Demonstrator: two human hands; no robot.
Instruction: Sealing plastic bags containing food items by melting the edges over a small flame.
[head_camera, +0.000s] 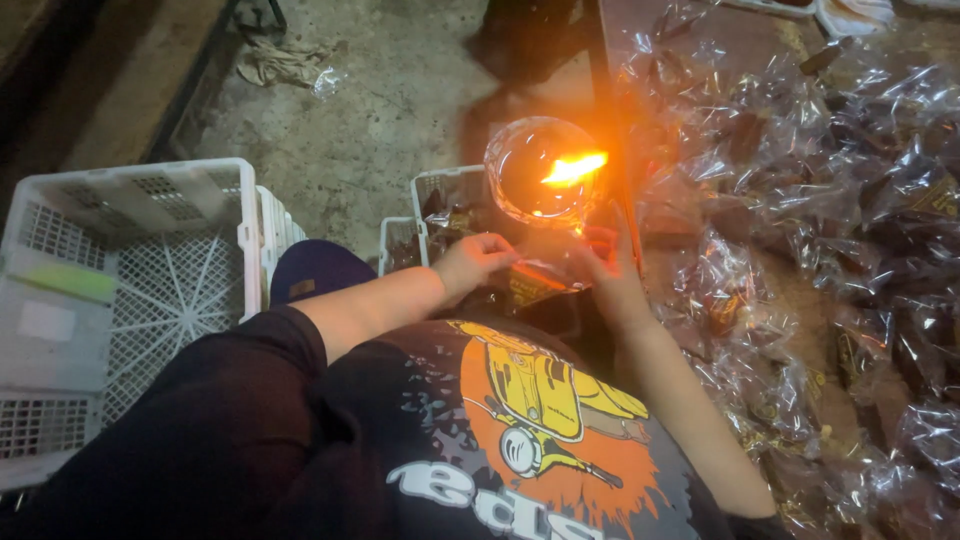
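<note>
My left hand (478, 258) and my right hand (605, 268) both grip a small clear plastic packet (540, 272) with dark contents, holding it between them just below a flame. The flame (573, 168) burns orange inside a round clear glass holder (540, 172) at the edge of the table. My left hand pinches the packet's left end with bent fingers. My right hand holds the right end, its fingers pointing up toward the flame.
Several clear filled packets (800, 200) are heaped across the brown table on the right. A white plastic crate (130, 290) stands on the concrete floor at left. A smaller white basket (440, 215) with packets sits below the flame. A crumpled rag (285, 60) lies on the floor.
</note>
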